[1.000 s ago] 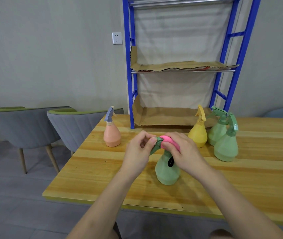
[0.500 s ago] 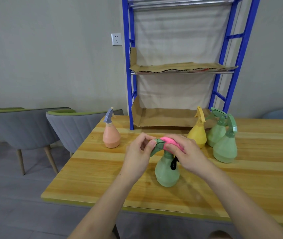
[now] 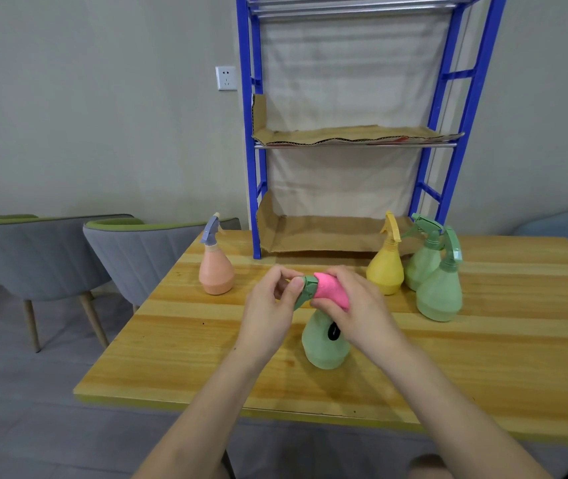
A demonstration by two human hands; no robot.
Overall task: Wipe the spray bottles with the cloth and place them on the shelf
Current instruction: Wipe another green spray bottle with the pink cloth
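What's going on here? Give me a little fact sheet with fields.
Being wiped: green spray bottle, standing on the wooden table
Left hand: pinches its nozzle
Right hand: presses the pink cloth on its head
Waiting on table: peach bottle, yellow bottle, two more green bottles
Blue shelf: no bottles, cardboard-lined

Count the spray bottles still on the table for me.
5: orange bottle at left, green bottle being wiped up front, yellow bottle and two green bottles at right. None visibly hidden.
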